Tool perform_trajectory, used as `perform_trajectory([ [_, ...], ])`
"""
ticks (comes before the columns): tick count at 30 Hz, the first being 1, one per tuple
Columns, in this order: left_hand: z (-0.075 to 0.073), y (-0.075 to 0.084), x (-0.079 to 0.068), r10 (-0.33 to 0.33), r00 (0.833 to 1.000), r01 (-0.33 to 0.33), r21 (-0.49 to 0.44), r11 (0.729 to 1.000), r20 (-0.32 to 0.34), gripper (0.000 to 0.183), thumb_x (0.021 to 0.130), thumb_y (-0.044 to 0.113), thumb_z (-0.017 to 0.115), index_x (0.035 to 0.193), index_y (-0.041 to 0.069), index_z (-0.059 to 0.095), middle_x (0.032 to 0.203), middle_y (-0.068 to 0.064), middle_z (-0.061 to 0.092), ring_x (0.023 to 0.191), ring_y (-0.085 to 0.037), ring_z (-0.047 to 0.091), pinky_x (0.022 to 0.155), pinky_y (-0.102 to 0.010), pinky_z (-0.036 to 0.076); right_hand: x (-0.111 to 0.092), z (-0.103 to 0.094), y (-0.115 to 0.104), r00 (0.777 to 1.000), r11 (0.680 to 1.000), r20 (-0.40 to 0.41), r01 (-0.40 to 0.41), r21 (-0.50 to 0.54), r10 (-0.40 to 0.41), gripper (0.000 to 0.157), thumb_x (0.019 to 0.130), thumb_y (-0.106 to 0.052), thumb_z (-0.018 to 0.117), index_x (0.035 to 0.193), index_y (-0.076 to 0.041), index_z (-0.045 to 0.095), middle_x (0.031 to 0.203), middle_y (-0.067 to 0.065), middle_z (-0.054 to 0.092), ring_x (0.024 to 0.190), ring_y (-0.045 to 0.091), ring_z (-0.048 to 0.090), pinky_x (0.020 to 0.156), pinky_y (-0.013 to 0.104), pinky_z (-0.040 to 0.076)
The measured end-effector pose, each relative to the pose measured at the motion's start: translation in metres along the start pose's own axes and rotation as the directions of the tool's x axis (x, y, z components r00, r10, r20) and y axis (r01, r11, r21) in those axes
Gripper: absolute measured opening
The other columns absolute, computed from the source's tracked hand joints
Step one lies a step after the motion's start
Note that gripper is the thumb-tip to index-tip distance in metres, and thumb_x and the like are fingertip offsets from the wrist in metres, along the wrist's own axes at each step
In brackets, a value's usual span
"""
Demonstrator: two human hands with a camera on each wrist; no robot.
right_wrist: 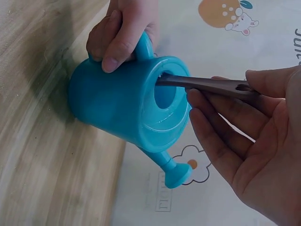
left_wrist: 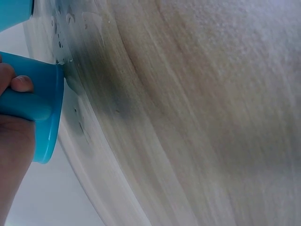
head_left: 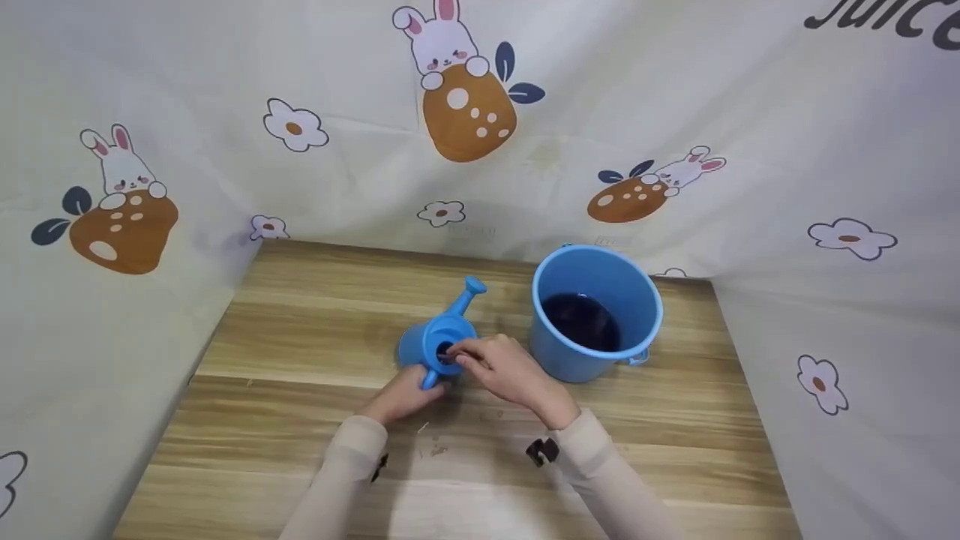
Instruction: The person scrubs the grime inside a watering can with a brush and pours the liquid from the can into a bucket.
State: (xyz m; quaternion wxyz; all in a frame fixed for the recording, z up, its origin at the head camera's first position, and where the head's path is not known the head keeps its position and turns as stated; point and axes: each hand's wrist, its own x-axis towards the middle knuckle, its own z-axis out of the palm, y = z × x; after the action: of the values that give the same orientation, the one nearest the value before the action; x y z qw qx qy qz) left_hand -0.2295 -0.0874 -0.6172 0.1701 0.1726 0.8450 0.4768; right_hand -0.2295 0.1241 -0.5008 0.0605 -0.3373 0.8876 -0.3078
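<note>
Currently, left fingers (right_wrist: pixel 101 40) grip watering can (right_wrist: pixel 106 99), right fingers (right_wrist: pixel 216 143) pinch brown tool (right_wrist: pixel 207 85) partly inside; bucket (head_left: pixel 551 352) holds dark liquid (head_left: pixel 581 322).

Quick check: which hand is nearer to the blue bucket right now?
Right. The right hand is just left of the blue bucket, holding a dark utensil inside the watering can. The left hand is farther left, gripping the watering can's handle.

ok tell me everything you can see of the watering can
The watering can is blue and looks like plastic, with a round opening in its top, a handle and, opposite it, a flared spout. Left of the bucket, it looks tilted toward the right hand, its base perhaps partly off the wooden table. The left hand grips its handle; a dark utensil reaches into the opening.
</note>
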Motion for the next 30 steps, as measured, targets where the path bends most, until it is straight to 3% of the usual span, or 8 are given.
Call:
perform_trajectory([
  [18, 0.003, -0.003, 0.0, 0.023, 0.999, -0.022, 0.031, 0.999, -0.023, 0.034, 0.093, 0.02, 0.061, 0.067, 0.019, 0.038, 0.058, 0.011, 0.035, 0.052, -0.004, 0.034, 0.053, -0.019, 0.032, 0.003, 0.014, 0.007, 1.0, 1.0, 0.007, -0.007, 0.028, 0.006, 0.025, 0.102, -0.025, 0.054, 0.117, -0.012, 0.07, 0.11, 0.002, 0.074, 0.094, 0.014, 0.07, 0.082, 0.031, 0.055],
  [25, 0.003, -0.002, 0.0, 0.007, 1.0, -0.006, 0.035, 0.999, -0.022, 0.032, 0.091, 0.019, 0.059, 0.068, 0.018, 0.038, 0.059, 0.01, 0.036, 0.053, -0.006, 0.036, 0.053, -0.02, 0.032, 0.006, 0.026, 0.012, 1.0, 1.0, 0.021, 0.005, 0.024, -0.005, 0.026, 0.102, -0.021, 0.053, 0.121, -0.01, 0.068, 0.117, 0.005, 0.073, 0.108, 0.019, 0.068, 0.092, 0.035, 0.054],
  [30, 0.003, -0.002, 0.0, -0.014, 1.0, 0.015, 0.028, 1.0, -0.019, 0.032, 0.091, 0.017, 0.059, 0.067, 0.018, 0.037, 0.058, 0.01, 0.035, 0.053, -0.007, 0.036, 0.053, -0.021, 0.032, 0.008, 0.031, 0.014, 1.0, 1.0, -0.02, 0.016, -0.015, -0.016, 0.023, 0.101, -0.018, 0.054, 0.117, -0.01, 0.068, 0.115, 0.007, 0.072, 0.108, 0.022, 0.066, 0.093, 0.037, 0.053],
])
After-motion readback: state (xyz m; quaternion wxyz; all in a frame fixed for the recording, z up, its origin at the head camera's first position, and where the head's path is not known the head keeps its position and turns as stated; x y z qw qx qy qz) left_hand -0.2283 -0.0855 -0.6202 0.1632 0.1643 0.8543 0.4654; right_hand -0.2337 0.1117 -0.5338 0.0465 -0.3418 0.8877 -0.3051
